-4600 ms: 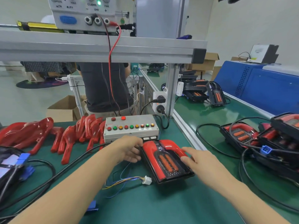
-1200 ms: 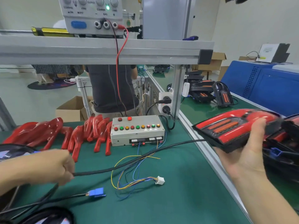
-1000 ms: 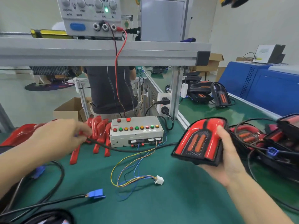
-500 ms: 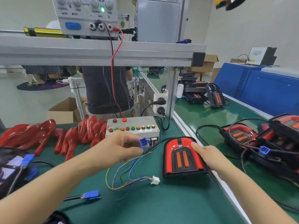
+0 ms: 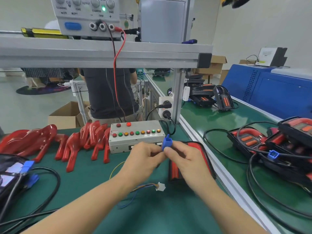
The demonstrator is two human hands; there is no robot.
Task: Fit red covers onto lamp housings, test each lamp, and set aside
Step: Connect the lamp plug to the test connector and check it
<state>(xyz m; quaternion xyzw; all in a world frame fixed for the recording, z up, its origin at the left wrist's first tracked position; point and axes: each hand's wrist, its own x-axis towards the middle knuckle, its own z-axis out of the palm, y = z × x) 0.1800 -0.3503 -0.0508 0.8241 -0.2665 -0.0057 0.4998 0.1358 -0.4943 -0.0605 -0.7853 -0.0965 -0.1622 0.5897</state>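
Observation:
A lamp (image 5: 173,169) with its red cover fitted lies on the green mat, mostly hidden behind my right hand. Its blue connector (image 5: 166,142) is held up in front of the grey test box (image 5: 135,141). My left hand (image 5: 143,159) and my right hand (image 5: 184,159) meet at the connector, and both pinch it with their fingertips. The test box's white plug (image 5: 160,186) with coloured wires lies loose on the mat below my hands. Several loose red covers (image 5: 74,142) lie at the left.
A power supply (image 5: 86,16) sits on the aluminium shelf, its red lead hanging down. Several finished lamps with black cables (image 5: 273,146) are piled on the belt at the right. Another housing with blue connectors (image 5: 10,176) lies at the left edge. A person stands behind the bench.
The lamp was swung back from the right and laid on the mat. My left hand brought the blue connector up, and my right hand left the lamp and joined it at the connector.

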